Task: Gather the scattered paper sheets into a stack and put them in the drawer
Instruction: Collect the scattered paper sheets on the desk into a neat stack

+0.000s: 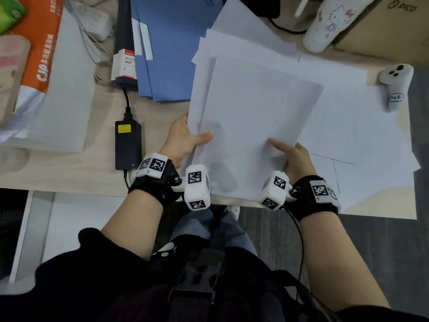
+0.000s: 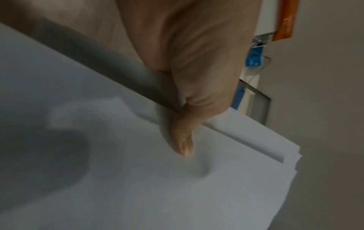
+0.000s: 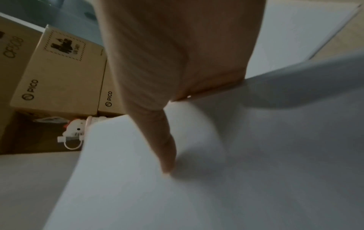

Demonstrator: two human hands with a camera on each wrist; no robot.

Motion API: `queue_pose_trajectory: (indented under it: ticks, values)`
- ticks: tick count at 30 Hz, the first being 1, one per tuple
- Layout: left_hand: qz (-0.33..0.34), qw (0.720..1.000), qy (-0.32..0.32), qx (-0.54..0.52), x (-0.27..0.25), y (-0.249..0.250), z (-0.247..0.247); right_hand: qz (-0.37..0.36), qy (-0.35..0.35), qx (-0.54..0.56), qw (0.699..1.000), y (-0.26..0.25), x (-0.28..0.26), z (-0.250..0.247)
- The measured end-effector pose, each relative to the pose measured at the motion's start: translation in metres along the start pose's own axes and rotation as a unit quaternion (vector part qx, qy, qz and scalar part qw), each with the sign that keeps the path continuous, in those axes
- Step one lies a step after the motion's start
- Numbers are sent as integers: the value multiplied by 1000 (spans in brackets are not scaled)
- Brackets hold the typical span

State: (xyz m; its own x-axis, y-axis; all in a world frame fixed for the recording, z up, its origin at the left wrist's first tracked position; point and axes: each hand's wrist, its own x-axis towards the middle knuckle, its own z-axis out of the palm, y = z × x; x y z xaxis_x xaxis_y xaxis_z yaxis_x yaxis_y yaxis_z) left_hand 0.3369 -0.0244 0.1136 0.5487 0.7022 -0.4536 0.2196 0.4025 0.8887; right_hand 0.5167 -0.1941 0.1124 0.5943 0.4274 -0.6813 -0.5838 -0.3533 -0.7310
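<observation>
At the far left of the worktop (image 1: 69, 173) lie an orange-and-white package (image 1: 44, 43) and a black power adapter (image 1: 128, 145), with blue folders (image 1: 169, 54) beyond. The left hand (image 1: 181, 138) pinches the left edge of the stack of paper sheets (image 1: 250, 117), thumb on top and fingers underneath. The stack is held just above the worktop's near edge, over more loose sheets (image 1: 362, 126). The right hand (image 1: 297, 159) pinches its near right corner, thumb on top. Farther right sit a white controller (image 1: 394, 84) and a cardboard box (image 1: 383, 26).
</observation>
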Motion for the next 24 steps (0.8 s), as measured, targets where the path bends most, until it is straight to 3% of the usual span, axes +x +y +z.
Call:
queue_pose_trajectory:
  ticks: [7,13,16,24]
  values:
    - [95,995,-9,9,-7,51,-2,-80,-55,25,995,-42,-19,2]
    - [149,987,55,19,-6,68,-1,-212,-44,-17,976,-71,-31,11]
    - [145,986,67,46,-3,68,1,-246,-19,2,969,-74,-29,13]
    - [81,993,48,68,-10,52,24,-222,-6,8,975,-54,-34,18]
